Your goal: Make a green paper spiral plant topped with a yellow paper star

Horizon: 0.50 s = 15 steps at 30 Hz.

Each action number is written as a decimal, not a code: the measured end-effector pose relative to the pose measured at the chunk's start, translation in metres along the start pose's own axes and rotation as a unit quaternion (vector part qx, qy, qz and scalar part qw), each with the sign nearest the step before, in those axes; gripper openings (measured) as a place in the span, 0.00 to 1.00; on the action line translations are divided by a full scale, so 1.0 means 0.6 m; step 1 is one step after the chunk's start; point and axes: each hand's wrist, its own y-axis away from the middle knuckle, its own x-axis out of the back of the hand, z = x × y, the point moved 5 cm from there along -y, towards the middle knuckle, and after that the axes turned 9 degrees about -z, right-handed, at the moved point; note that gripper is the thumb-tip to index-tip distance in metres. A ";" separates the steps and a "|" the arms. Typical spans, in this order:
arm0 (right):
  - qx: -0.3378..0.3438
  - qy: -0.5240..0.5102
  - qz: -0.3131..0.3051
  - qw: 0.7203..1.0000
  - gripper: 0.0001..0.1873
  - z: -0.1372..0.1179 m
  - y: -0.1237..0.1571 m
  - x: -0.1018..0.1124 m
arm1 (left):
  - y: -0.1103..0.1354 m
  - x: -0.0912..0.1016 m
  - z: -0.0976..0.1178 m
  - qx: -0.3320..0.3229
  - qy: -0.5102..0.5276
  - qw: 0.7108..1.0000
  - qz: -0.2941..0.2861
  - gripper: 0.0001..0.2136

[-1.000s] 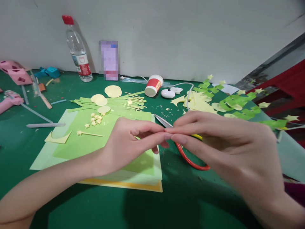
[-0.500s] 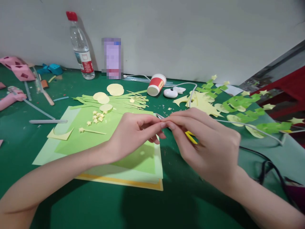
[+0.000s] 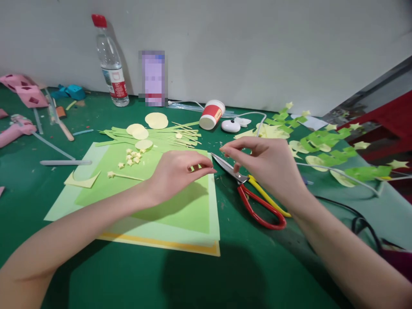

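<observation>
My left hand hovers over the light green paper sheets, its thumb and forefinger brought together. Anything between those tips is too small to make out. To its right, my right hand is raised above the scissors, thumb and forefinger pinched. What it pinches, if anything, cannot be seen. The scissors, with one red and one yellow handle, lie on the green table with their tips beside the paper. On the sheets are a cluster of small folded paper stars and a thin strip with a star end.
Green paper strips and pale paper circles lie behind the sheets. A paper cup, a white earbud case, a phone and a water bottle stand farther back. Green paper garlands and a cable are right.
My hands, whose fingertips met before, have moved apart. The right hand has shifted slightly up and right, uncovering the scissors; the left stays nearly in place.
</observation>
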 end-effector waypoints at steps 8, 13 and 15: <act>-0.051 -0.080 0.038 0.995 0.04 0.014 -0.009 0.037 | 0.003 0.010 0.002 -0.080 -0.072 0.993 0.058 0.13; -0.068 -0.110 -0.090 0.987 0.08 -0.005 0.003 0.004 | 0.005 0.016 0.014 -0.156 -0.160 0.970 0.101 0.16; -0.067 -0.115 -0.155 0.979 0.09 -0.016 0.010 -0.016 | 0.006 0.015 0.017 -0.175 -0.189 0.960 0.110 0.16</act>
